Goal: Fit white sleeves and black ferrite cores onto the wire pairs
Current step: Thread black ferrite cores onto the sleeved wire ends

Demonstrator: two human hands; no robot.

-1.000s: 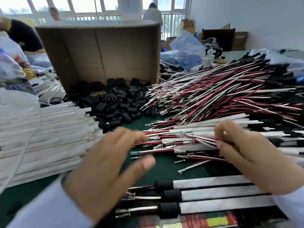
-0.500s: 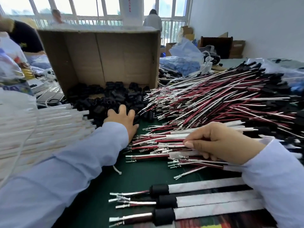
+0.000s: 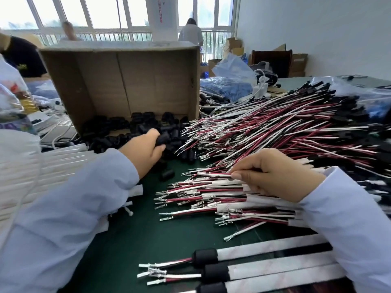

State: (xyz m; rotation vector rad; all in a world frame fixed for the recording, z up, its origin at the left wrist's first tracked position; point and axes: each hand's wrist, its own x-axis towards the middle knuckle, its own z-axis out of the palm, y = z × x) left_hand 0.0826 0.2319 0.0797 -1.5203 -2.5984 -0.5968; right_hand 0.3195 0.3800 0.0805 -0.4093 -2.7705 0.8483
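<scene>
Black cylindrical ferrite core (image 3: pixel 164 138) is pinched in the grip of the left hand (image 3: pixel 145 153), over the pile (image 3: pixel 118 125) by the brown cardboard box (image 3: pixel 127 81). The right hand (image 3: pixel 273 176) has its grip pinching one red-and-white wire pair (image 3: pixel 213 175). Best to keep both terminals (image 3: pixel 189 172) together, then thread the core straight on.

My left hand (image 3: pixel 146 151) wraps the black cylindrical ferrite core (image 3: pixel 162 138) it grips, hiding its own fingertips. The stack of flat white sleeves (image 3: pixel 25 172) is blurred, runs off the left edge and lies partly under my pale blue left forearm (image 3: pixel 63 218). My right hand (image 3: pixel 275 174) covers the rest of the red-and-white wire pair (image 3: pixel 211 175) it pinches. The finished sleeved wire pairs (image 3: pixel 264 250) are hidden beneath my right forearm (image 3: pixel 349 229).
</scene>
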